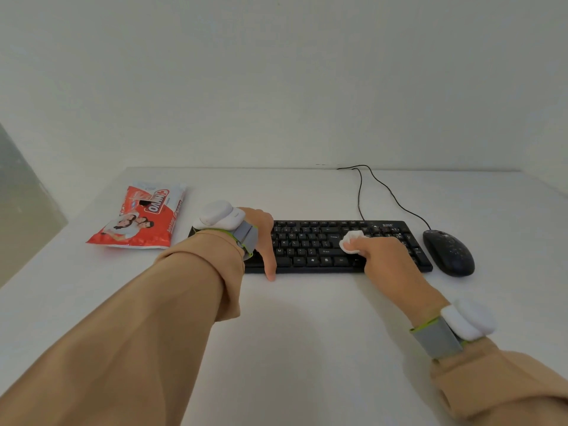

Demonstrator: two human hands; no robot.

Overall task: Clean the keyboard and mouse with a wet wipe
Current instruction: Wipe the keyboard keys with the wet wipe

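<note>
A black keyboard point(310, 241) lies across the white desk. My left hand point(261, 238) rests over its left half and hides those keys, with the thumb down at the front edge. My right hand point(387, 256) presses a crumpled white wet wipe point(350, 241) onto the keys near the enter key. A black mouse point(448, 252) sits just right of the keyboard, untouched. Both wrists carry grey straps with white devices.
A red and white pack of wet wipes point(140, 216) lies on the white desk point(307, 333) to the left of the keyboard. Two black cables point(368, 186) run from keyboard and mouse to the back edge by the wall. A grey panel point(21, 210) stands far left.
</note>
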